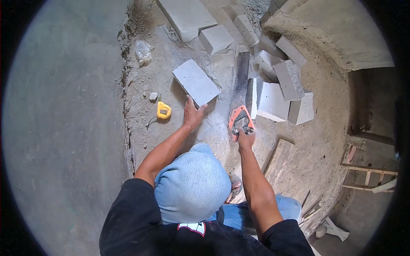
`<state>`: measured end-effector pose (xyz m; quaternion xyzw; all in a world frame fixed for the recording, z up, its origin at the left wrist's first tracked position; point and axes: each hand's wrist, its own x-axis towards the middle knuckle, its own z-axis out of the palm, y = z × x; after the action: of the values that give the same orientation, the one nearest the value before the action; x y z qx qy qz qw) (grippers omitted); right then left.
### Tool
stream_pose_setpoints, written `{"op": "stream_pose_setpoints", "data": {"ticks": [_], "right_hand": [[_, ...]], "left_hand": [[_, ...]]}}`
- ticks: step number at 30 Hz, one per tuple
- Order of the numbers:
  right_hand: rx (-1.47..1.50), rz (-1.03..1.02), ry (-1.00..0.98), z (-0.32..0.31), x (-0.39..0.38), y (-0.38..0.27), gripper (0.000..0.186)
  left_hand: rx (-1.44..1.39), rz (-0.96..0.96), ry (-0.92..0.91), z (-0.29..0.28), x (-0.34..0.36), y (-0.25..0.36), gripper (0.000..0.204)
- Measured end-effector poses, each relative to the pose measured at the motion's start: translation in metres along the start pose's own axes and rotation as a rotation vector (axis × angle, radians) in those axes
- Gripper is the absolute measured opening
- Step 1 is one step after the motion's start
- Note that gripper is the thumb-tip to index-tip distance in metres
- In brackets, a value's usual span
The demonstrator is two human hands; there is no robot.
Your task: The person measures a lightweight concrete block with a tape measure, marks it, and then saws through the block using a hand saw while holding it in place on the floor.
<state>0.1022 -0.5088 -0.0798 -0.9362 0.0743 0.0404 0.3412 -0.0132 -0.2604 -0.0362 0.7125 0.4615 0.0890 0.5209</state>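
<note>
On dusty ground (156, 138), just beyond the bent left knee (192, 183), holding a pale block (196, 81) by its near corner with the left hand (194, 114). Pinching it there, with the fingers on its left side and the thumb at its near end (whether fully lifted or partly resting on the ground, not possible to tell). Turned slantwise, from upper left to lower right. With the right hand (246, 138), gripping the orange handle of a saw (239, 96), well closed around it. Pointing away from the body with its dark blade, to the right of the block and close beside a heap (273, 101) of other blocks. Whether touching the heap, not clear. To the left of the block and nearer to the body: a yellow tape measure (164, 111), with a small stone (153, 97) just beyond. Farther up on the same side: a clear bag (144, 52), crumpled. Near the top of view: a big slab (188, 17), with a smaller piece (215, 38) just beside. To the right of the right forearm: a flat board (279, 160). Between the knees: a foot (235, 186) in a sandal.
</note>
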Motion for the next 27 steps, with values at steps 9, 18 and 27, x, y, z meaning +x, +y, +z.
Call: {"op": "stream_pose_setpoints", "data": {"ticks": [9, 18, 27], "right_hand": [[0.320, -0.127, -0.298, -0.034, -0.050, -0.112, 0.028], [0.431, -0.590, -0.353, -0.053, -0.095, -0.185, 0.045], [0.344, -0.563, -0.527, -0.018, -0.117, -0.213, 0.039]], "left_hand": [[-0.052, 0.174, 0.220, -0.072, 0.058, -0.037, 0.076], [0.011, 0.024, 0.167, -0.085, 0.078, -0.027, 0.063], [-0.043, -0.072, 0.149, -0.075, 0.066, -0.001, 0.047]]}}
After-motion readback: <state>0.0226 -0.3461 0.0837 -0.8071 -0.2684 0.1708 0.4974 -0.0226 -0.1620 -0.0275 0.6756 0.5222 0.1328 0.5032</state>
